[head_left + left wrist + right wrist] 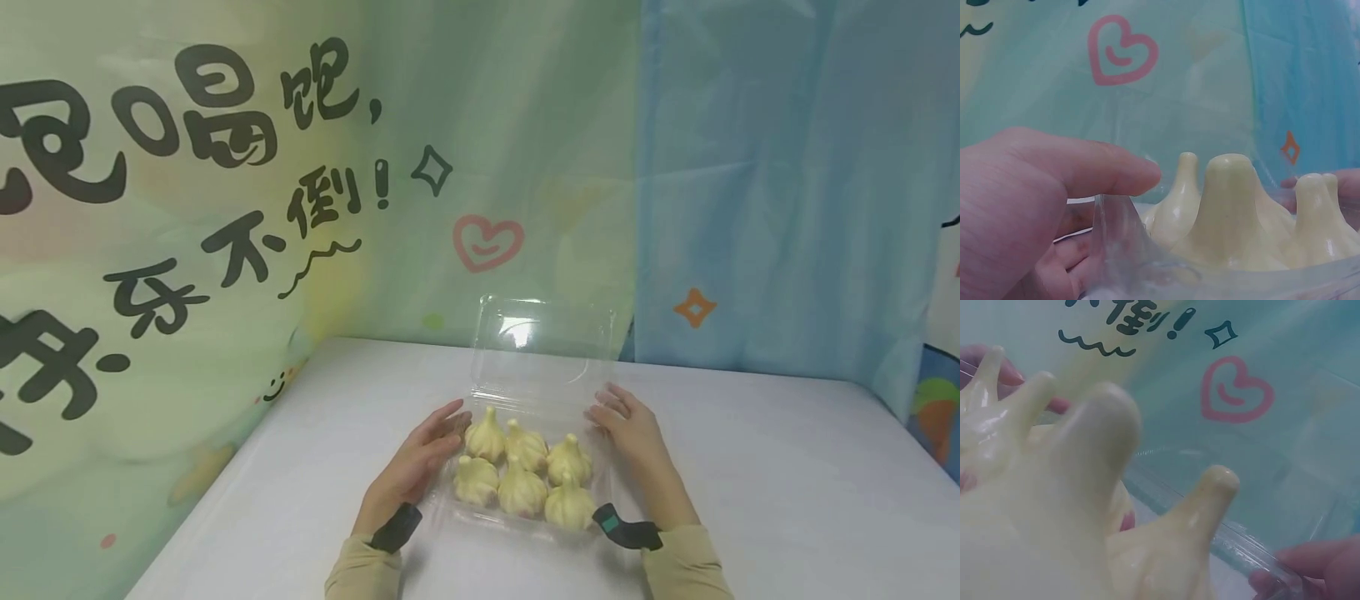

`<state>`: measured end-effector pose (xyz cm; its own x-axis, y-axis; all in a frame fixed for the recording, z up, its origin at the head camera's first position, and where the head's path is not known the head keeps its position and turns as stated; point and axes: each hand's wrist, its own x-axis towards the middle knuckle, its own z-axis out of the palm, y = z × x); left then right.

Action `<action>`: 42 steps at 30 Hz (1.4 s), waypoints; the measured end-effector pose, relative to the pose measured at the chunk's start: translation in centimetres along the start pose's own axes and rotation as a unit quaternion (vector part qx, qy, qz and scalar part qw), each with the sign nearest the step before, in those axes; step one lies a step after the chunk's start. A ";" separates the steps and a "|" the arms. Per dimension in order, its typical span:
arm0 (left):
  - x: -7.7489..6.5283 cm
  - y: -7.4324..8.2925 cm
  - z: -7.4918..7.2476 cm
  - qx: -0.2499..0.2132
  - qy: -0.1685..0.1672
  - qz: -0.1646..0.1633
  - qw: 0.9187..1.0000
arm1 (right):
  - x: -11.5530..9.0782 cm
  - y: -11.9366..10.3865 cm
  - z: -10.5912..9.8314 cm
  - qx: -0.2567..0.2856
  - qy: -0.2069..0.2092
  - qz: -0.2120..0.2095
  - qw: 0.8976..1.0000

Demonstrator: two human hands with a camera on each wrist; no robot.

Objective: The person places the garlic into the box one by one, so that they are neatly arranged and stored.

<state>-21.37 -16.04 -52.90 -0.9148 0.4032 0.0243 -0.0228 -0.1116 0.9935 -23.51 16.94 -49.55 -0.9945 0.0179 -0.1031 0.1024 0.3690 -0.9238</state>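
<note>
A clear plastic container sits on the table with its hinged lid raised at the back. Inside stand several pale garlic bulbs in two rows, stems up. My left hand holds the container's left side; in the left wrist view its thumb lies over the rim and the fingers are outside the wall. At the back right corner, near the hinge, my right hand pinches the edge, its fingertips on the clear rim in the right wrist view. Garlic stems hide much of that view.
A white-covered table extends around the container. Behind it hangs a printed curtain with dark lettering and a pink heart, and a blue curtain on the right. Black straps circle both wrists.
</note>
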 end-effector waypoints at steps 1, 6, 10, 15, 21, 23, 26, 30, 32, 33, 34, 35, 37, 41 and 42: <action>0.0 0.0 0.0 -0.001 0.000 0.000 1.000 | 0.0 0.0 -0.1 -0.004 0.001 -0.003 1.000; 0.1 -0.1 -0.1 -0.003 -0.005 0.005 1.000 | 0.0 -0.1 -0.6 0.030 -0.002 -0.018 0.999; 0.0 -0.2 -0.2 -0.002 -0.004 0.003 1.000 | -0.1 -0.4 -0.7 0.039 0.001 -0.038 0.999; -0.1 -0.2 -0.1 -0.015 -0.003 0.005 1.000 | -0.6 -0.5 -1.2 0.072 -0.021 -0.098 0.992; -0.3 -0.1 0.0 -0.031 -0.001 0.008 0.999 | -1.1 -0.5 -2.2 0.084 -0.072 -0.155 0.982; -0.3 0.0 0.1 -0.033 0.001 0.008 0.999 | -1.2 -0.5 -2.5 0.078 -0.087 -0.158 0.980; -0.2 -0.1 0.0 -0.035 0.003 0.007 0.999 | -1.2 -0.5 -2.9 0.045 -0.101 -0.149 0.983; -0.1 -0.2 0.1 -0.034 0.018 0.002 0.999 | -1.5 -0.5 -3.3 -0.018 -0.112 -0.138 0.984; -0.1 -0.2 0.2 -0.037 0.031 -0.006 0.999 | -1.6 -0.5 -3.3 -0.033 -0.122 -0.145 0.981; -0.2 -0.2 0.2 -0.039 0.036 -0.009 0.999 | -1.7 -0.5 -3.4 -0.033 -0.132 -0.147 0.980; -0.2 -0.1 0.3 -0.037 0.042 -0.013 0.998 | -1.7 -0.5 -3.4 -0.034 -0.142 -0.150 0.978; -0.3 0.0 0.4 -0.039 0.045 -0.016 0.998 | -1.8 -0.5 -3.5 -0.035 -0.154 -0.154 0.975; -0.4 0.3 0.5 -0.043 0.050 -0.024 0.998 | -1.9 -0.6 -3.6 -0.037 -0.181 -0.155 0.971; -0.3 0.8 0.7 -0.060 0.052 -0.030 0.996 | -2.1 -0.9 -4.1 -0.026 -0.240 -0.123 0.963; -0.3 0.8 0.6 -0.066 0.053 -0.033 0.996 | -2.2 -0.9 -4.2 -0.025 -0.251 -0.114 0.961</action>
<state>-20.88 -15.66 -52.03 -0.9466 0.3169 -0.0587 -0.1303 -0.2099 0.9690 -21.50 20.44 -46.93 -0.8541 -0.5143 -0.0768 -0.1306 0.3550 -0.9257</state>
